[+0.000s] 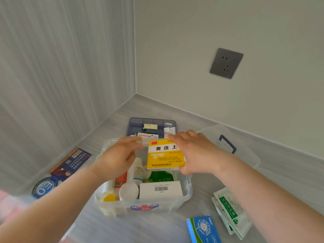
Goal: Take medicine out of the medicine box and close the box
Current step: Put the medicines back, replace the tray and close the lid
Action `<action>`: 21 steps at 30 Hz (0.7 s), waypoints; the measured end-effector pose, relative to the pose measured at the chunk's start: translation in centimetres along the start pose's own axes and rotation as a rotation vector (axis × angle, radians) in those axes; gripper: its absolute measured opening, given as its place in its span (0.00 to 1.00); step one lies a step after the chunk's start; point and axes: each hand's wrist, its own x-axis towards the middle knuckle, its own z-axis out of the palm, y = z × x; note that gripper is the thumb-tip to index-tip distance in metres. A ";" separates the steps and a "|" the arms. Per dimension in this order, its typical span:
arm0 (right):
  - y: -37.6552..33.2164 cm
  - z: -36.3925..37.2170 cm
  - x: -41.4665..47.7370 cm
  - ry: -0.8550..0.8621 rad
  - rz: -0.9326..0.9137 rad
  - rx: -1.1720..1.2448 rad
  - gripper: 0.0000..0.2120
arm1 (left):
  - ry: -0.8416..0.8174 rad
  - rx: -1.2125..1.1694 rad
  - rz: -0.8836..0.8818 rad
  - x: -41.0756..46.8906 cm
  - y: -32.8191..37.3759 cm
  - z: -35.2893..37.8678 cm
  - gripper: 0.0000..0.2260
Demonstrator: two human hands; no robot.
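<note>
A clear plastic medicine box with a red cross on its front stands open on the grey surface, packed with bottles and cartons. My right hand grips a yellow medicine carton by its right edge, holding it over the box's far half. My left hand hovers above the box's left side, fingers apart, fingertips close to the carton's top left corner; nothing shows in its grasp. The clear lid with a blue handle lies to the right behind the box. A blue inner tray with small packs sits just beyond the box.
A blue carton and green-and-white sachets lie at the front right. A dark blue packet and a round blue item lie at the left. Walls close the corner behind; a grey socket is on the right wall.
</note>
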 end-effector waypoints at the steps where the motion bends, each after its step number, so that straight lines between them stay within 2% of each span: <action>1: -0.2 -0.2 0.2 -0.016 0.002 -0.048 0.42 | -0.096 0.153 0.073 0.4 -0.1 0.2 0.17; 4: -1.2 -0.2 0.9 -0.057 -0.004 -0.170 0.39 | -0.346 0.566 0.286 1.5 0.4 1.1 0.15; 6: -1.6 -0.1 1.4 -0.077 -0.002 -0.214 0.37 | -0.439 0.697 0.386 1.7 0.6 1.8 0.14; 8: -1.9 0.0 1.7 -0.103 -0.002 -0.220 0.36 | -0.555 0.678 0.390 1.8 0.5 2.2 0.13; 12: -2.5 0.8 2.3 -0.132 -0.024 -0.204 0.34 | -0.723 0.578 0.279 2.5 0.1 2.4 0.15; 14: -2.8 1.4 2.6 -0.138 -0.037 -0.203 0.35 | -0.708 0.582 0.308 2.6 0.0 2.2 0.14; 17: -3.2 2.1 3.3 -0.153 -0.050 -0.176 0.35 | -0.575 0.512 0.354 2.1 -0.6 1.4 0.14; 21: -3.7 3.2 4.2 -0.178 -0.079 -0.089 0.35 | -0.480 0.420 0.346 0.9 -2.0 0.2 0.17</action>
